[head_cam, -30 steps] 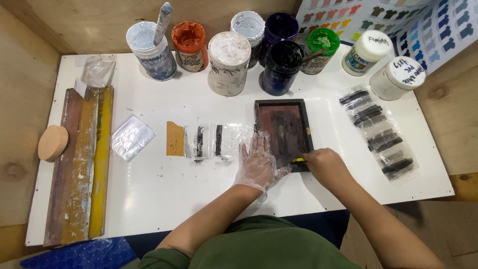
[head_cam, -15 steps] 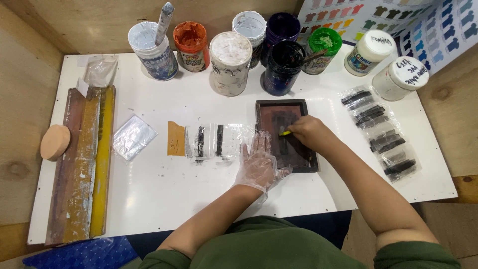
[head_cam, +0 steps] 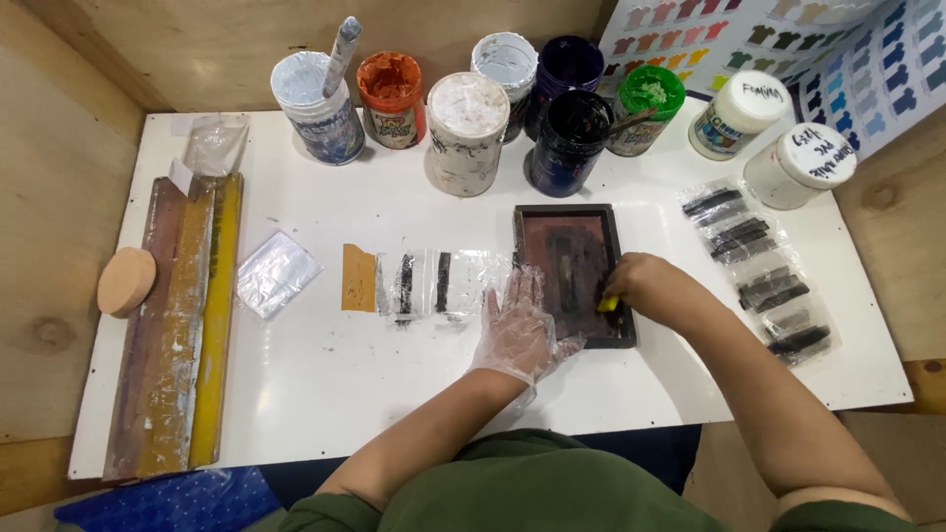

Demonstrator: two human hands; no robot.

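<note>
Far left of the white tabletop: long squeegee blades and a round tan sponge, untouched. Mid-table, clear film already carries two black printed bars. My left hand, in a clear plastic glove, lies flat with fingers spread, pinning the small dark screen frame at its near-left corner. My right hand is closed around a small yellow tool, pressed on the mesh. Right: bagged black prints look finished; judging by this, the pull is midway.
</note>
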